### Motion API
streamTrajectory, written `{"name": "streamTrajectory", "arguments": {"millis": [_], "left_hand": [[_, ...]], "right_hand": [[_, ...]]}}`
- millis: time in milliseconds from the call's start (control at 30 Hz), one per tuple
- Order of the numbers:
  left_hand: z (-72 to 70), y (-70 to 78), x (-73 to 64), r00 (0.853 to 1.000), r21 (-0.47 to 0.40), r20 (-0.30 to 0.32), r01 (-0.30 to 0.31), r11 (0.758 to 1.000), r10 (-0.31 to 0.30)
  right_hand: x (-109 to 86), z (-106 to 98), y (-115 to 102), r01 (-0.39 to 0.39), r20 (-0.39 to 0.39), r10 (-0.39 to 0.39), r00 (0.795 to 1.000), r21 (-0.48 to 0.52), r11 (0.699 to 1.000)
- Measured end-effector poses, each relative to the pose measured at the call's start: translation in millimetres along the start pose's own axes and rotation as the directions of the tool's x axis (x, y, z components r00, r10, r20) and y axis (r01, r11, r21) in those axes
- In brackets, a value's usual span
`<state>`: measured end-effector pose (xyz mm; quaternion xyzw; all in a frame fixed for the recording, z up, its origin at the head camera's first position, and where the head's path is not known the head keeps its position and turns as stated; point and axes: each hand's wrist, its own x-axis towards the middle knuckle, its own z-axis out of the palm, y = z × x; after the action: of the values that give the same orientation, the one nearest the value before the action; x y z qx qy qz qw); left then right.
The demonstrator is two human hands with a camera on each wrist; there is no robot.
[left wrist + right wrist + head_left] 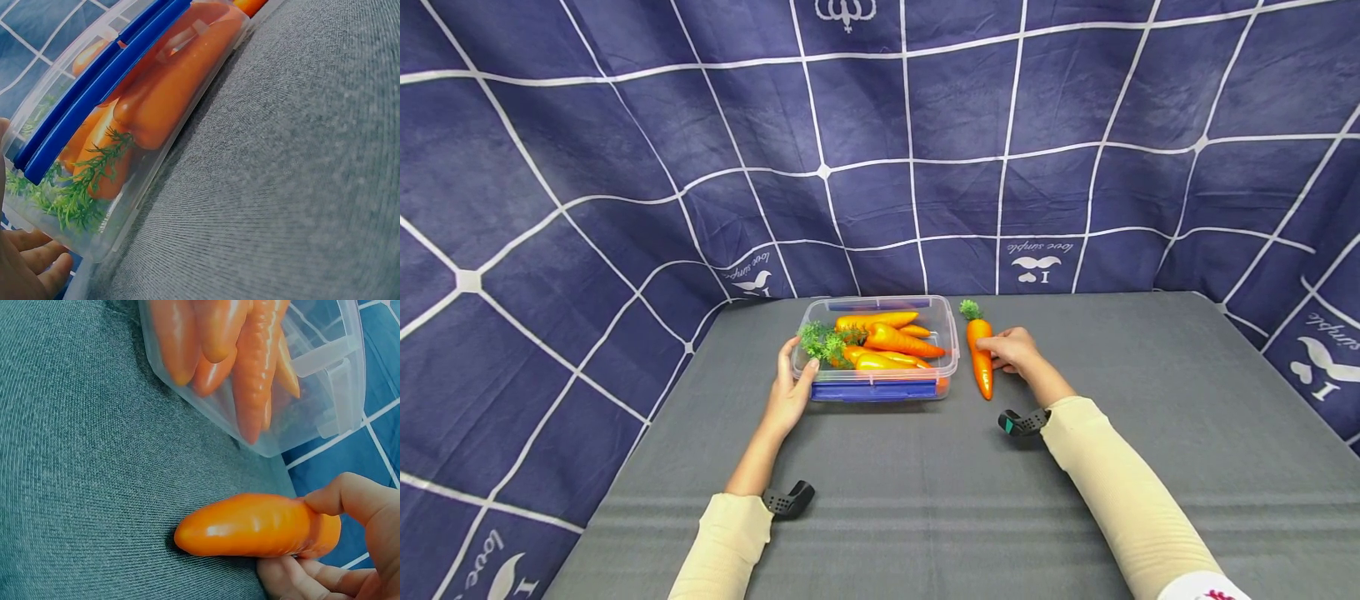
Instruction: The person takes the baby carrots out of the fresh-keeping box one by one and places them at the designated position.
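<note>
A clear plastic box (951, 333) with a blue front clip (874, 389) stands on the table, holding several orange carrots (891, 337) with green tops (823, 343). My left hand (788, 396) grips its left end, thumb at the front rim and fingers along the side. Right of the box lies a single carrot (982, 358), leafy end toward the back. My right hand (1013, 350) pinches it at mid-length between thumb and fingers. In the right wrist view this carrot (250, 525) has its tip on the cloth, and the fingers (294, 578) show below it.
Grey cloth (880, 500) covers the table. A dark blue curtain (962, 200) with white lines rises behind the box and along both sides. A black wrist strap (790, 500) is on the left arm, another strap (1024, 422) on the right.
</note>
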<state>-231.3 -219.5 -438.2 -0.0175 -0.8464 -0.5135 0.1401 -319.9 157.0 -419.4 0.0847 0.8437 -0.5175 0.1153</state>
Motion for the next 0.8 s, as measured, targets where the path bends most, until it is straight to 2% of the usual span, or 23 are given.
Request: {"name": "streamTrajectory", "arguments": {"millis": [233, 467, 633, 800], "left_hand": [[0.2, -1.0, -0.4, 1.0, -0.016, -0.002, -0.008, 1.0, 0.008], [0.4, -2.0, 0.3, 1.0, -0.007, 0.002, -0.008, 1.0, 0.008], [0.3, -2.1, 0.9, 1.0, -0.014, -0.001, -0.023, 1.0, 0.023], [0.3, -1.9, 0.8, 1.0, -0.014, 0.002, -0.024, 1.0, 0.024]], "right_hand": [[0.3, -1.6, 1.7, 0.009, -0.025, -0.009, 1.0, -0.019, 1.0], [0.9, -5.1, 2.0, 0.046, -0.115, -0.049, 0.992, -0.035, 0.998], [1.8, -7.4, -5.9, 0.075, -0.159, -0.076, 0.984, -0.01, 0.997], [0.5, -8.5, -18.2, 0.099, -0.165, -0.093, 0.982, 0.027, 0.995]]}}
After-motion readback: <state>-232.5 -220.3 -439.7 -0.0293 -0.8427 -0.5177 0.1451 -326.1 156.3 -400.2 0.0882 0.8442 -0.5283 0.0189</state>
